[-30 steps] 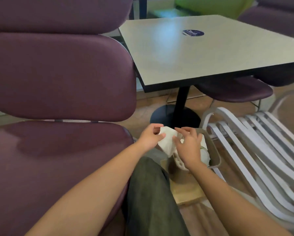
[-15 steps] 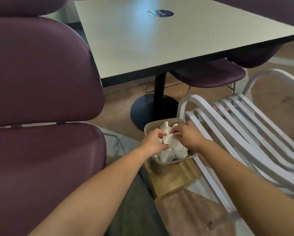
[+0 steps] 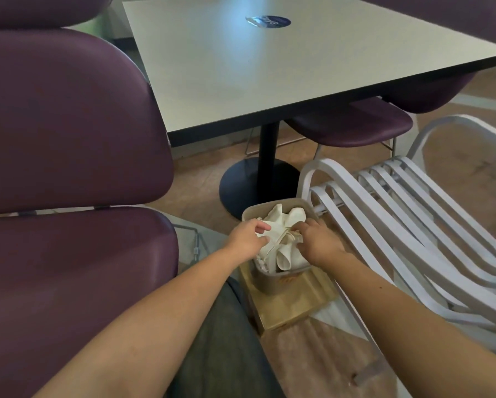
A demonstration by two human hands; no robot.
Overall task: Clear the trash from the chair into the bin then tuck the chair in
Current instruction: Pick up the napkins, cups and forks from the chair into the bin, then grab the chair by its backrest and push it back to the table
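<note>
Since a second ago both hands have dropped from holding the crumpled white paper up above the bin to pressing it down inside, and the view has tipped lower so that the bin now sits squarely under them. The left hand [image 3: 248, 239] is at the near-left rim of the bin [image 3: 272, 282], fingers loosely curled with the tips against the paper trash [image 3: 284, 237]; it looks more like a push than a pinch, though from this angle I cannot tell for sure whether any fold is caught between finger and thumb. The right hand [image 3: 317, 244] reaches in from the opposite rim with its fingers bent down into the wad, and they seem to be gripping or tucking a fold of it.

The trash fills the bin to the top, a few white peaks standing just beyond the fingertips. The bin rests on a flat brown box [image 3: 295, 305], directly below the hands and beside a dark trouser leg [image 3: 226, 340].

Left of the left hand, the purple chair [image 3: 69, 254] shows a bare seat in the part that is visible, so the clearing looks nearly done, pending this last stuffing. Its back stands beside the table edge and not under the table [image 3: 269, 67], which lies well beyond both hands, so tucking it in appears to be the whole remaining step. To the right of the right hand lie white slatted chairs [image 3: 413, 225].
</note>
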